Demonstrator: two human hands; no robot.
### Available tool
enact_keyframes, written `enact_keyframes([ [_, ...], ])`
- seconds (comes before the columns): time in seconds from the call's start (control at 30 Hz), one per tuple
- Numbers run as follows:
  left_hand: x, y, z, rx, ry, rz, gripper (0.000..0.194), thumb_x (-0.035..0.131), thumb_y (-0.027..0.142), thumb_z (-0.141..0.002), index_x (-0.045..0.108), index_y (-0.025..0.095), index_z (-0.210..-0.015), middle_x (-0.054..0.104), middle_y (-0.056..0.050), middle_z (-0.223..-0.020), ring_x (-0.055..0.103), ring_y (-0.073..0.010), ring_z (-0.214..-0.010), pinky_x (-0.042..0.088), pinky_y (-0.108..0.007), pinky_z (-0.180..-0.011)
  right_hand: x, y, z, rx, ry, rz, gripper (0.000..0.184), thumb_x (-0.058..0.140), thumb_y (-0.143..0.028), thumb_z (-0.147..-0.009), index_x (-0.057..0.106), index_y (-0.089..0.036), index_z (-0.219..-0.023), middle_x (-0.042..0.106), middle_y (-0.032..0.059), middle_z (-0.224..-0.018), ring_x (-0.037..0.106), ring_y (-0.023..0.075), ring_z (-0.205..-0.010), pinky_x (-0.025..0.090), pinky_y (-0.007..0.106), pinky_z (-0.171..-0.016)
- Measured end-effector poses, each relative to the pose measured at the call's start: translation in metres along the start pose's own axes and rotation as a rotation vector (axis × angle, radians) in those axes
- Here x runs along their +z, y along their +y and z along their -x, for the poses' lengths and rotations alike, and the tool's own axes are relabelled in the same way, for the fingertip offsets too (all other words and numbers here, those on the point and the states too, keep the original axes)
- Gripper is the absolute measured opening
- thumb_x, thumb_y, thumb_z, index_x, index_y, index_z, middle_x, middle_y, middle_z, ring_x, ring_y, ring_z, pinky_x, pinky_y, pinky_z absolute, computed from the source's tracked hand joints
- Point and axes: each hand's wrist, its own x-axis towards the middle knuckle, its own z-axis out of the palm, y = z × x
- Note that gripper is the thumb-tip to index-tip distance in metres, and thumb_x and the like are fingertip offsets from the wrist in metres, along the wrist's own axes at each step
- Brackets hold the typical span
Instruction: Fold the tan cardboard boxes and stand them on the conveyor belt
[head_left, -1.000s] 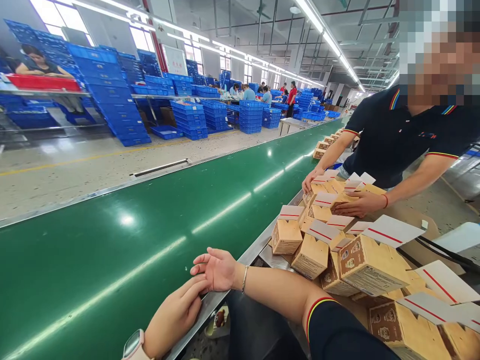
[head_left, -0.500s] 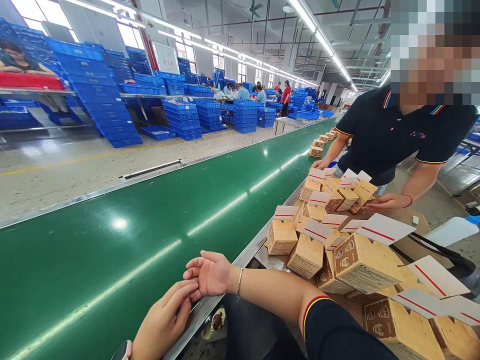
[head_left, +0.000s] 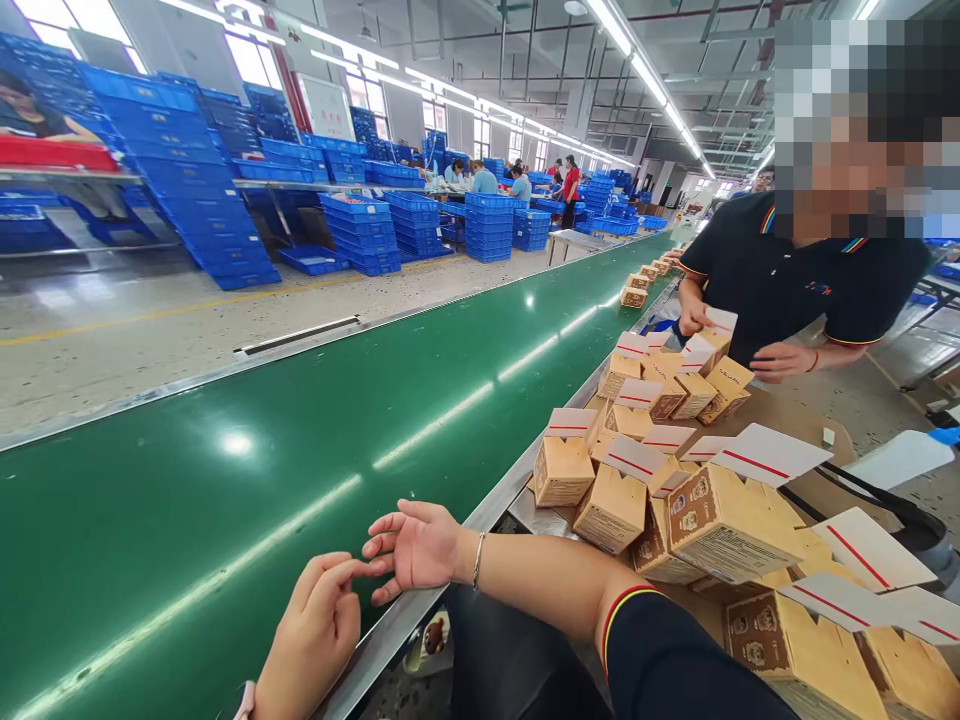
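My right hand (head_left: 420, 550) lies palm up over the near edge of the green conveyor belt (head_left: 300, 440), its fingers spread and slightly bent with nothing on the palm. Just left of it is my left hand (head_left: 319, 620), loosely closed. Its index finger reaches across to the right hand's fingertips, and no object shows in it. Beside my right forearm sit several open wood-coloured cartons (head_left: 611, 510) with brown printed sides. Their white flaps (head_left: 772, 455), each with a red stripe, stand up or fold outward.
Across the cartons a co-worker (head_left: 817, 270) in a dark polo holds one carton (head_left: 718, 345) by its flap. More cartons (head_left: 634, 298) stand farther along the belt. Stacks of blue crates (head_left: 360, 235) line the floor beyond. A metal rail (head_left: 495, 505) borders the belt.
My left hand has drawn back slightly and its fingers have curled; the right hand has barely moved. The co-worker's hands have risen, one now holding a carton's flap.
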Motion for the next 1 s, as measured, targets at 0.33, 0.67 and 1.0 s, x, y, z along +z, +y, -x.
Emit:
enact_keyframes([
  [0.33, 0.014, 0.003, -0.004, -0.195, -0.087, 0.074, 0.013, 0.044, 0.013, -0.084, 0.052, 0.023, -0.087, 0.059, -0.005, -0.081, 0.06, -0.0179, -0.073, 0.053, -0.031, -0.061, 0.006, -0.009, 0.012, -0.085, -0.006, 0.013, 0.038, 0.037, -0.044, -0.094, 0.061, -0.017, -0.083, 0.061, 0.0024, -0.072, 0.057, 0.0154, -0.061, 0.044, 0.031, -0.062],
  [0.67, 0.042, -0.032, -0.007, -0.193, -0.332, -0.027, 0.006, 0.059, 0.022, -0.082, 0.058, 0.017, -0.085, 0.061, -0.004, -0.076, 0.058, -0.0154, -0.075, 0.051, -0.029, -0.076, -0.003, -0.035, 0.007, -0.153, 0.074, 0.336, 0.034, 0.057, -0.055, -0.074, 0.068, -0.024, -0.081, 0.061, 0.0099, -0.082, 0.058, 0.0206, -0.069, 0.046, 0.042, -0.072],
  [1.0, 0.03, -0.039, -0.041, -0.127, -0.587, -0.018, 0.013, 0.069, 0.029, -0.083, 0.067, 0.017, -0.086, 0.071, -0.002, -0.083, 0.065, -0.0119, -0.084, 0.049, -0.023, -0.092, -0.044, -0.047, -0.011, -0.17, 0.158, 0.473, 0.037, 0.049, -0.067, -0.075, 0.072, -0.04, -0.083, 0.062, 0.0155, -0.087, 0.059, 0.0286, -0.07, 0.048, 0.053, -0.062],
])
